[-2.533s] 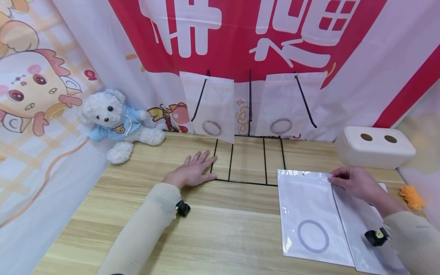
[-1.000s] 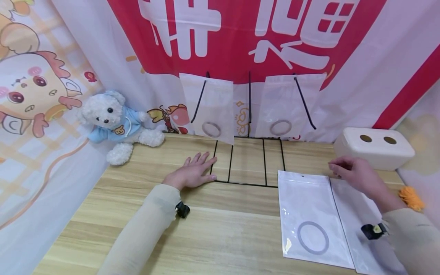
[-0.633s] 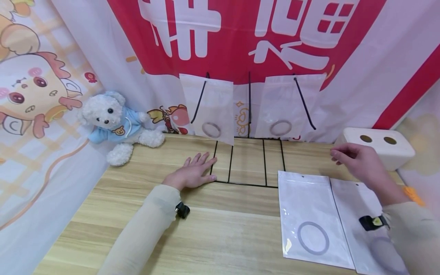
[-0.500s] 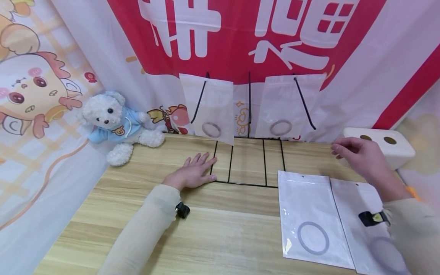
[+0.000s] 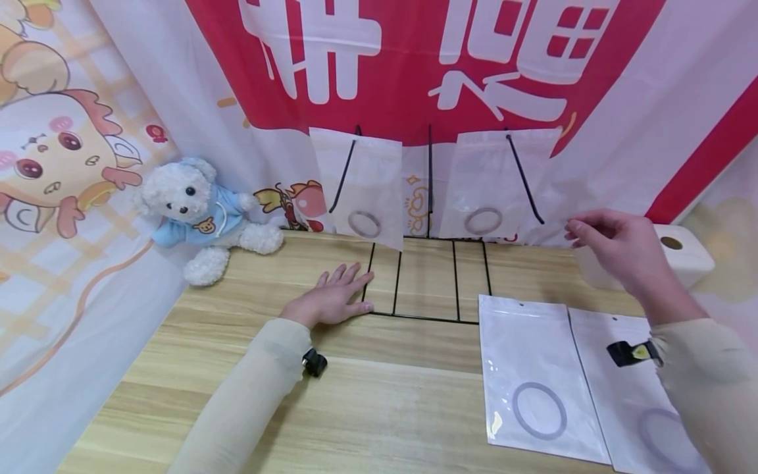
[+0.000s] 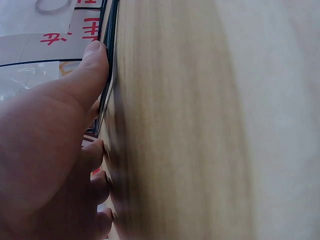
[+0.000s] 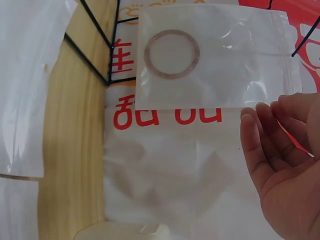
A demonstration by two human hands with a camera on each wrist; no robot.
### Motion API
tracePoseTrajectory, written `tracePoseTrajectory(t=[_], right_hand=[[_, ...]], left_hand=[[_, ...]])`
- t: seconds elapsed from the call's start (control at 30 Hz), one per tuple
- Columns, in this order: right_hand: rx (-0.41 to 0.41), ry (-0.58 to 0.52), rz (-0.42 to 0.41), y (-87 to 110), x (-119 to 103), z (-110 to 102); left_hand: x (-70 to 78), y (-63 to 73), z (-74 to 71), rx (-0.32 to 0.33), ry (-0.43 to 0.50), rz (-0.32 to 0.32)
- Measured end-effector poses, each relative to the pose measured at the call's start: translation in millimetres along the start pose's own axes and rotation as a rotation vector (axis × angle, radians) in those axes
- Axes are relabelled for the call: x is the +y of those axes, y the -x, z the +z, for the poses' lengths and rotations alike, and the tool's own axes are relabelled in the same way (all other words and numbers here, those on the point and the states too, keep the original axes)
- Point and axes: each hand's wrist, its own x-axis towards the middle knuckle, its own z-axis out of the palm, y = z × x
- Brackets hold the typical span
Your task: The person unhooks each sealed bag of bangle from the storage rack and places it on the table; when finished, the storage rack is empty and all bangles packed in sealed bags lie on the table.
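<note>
My left hand [image 5: 331,296] lies flat with spread fingers on the near left part of a black wire rack's [image 5: 430,171] base; in the left wrist view its thumb [image 6: 95,60] rests along the wire. Two white zip bags, each with a printed ring, hang on the rack's hooks, a left bag [image 5: 367,178] and a right bag [image 5: 485,178]. Raised to the right of the rack, my right hand [image 5: 630,253] has loosely curled fingers holding nothing. In the right wrist view, its fingertips appear beside the edge of the hanging bag [image 7: 220,55].
Two more zip bags lie flat and side by side at the right, one nearer the rack [image 5: 521,349] and another [image 5: 622,408] partly under the right sleeve. A cream box [image 5: 687,253] with round holes stands behind the right hand. A plush dog [image 5: 195,204] sits back left.
My right hand has let go of the top edge of the flat bags and risen away toward the back, now in front of the cream box. The left hand has stayed put.
</note>
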Motion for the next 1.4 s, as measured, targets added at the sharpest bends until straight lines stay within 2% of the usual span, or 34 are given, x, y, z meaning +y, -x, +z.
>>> tracePoseTrajectory(t=[0.37,0.67,0.97,1.07,1.27,1.4], right_hand=[[0.020,-0.029,0.001,-19.3,-23.3,3.0],[0.093,-0.119,0.007,-38.3,-37.0,-0.1],[0.119,-0.180,0.023,-53.4,-48.9,-1.4],[0.134,-0.197,0.030,-55.4,-52.0,-1.3],[0.175,-0.298,0.034,-61.3,-58.9,-4.8],[0.206,-0.337,0.058,-66.2,-64.1,-6.6]], left_hand=[[-1.0,-0.7,0.6,-0.006,0.028,-0.005],[-0.2,-0.4,-1.2,-0.007,0.016,-0.006],[-1.1,-0.7,0.7,-0.009,0.035,-0.006],[-7.2,-5.2,5.0,-0.013,0.050,-0.008],[-26.6,-20.2,18.6,0.011,0.035,0.007],[-31.0,-22.7,21.2,0.018,0.035,0.014]])
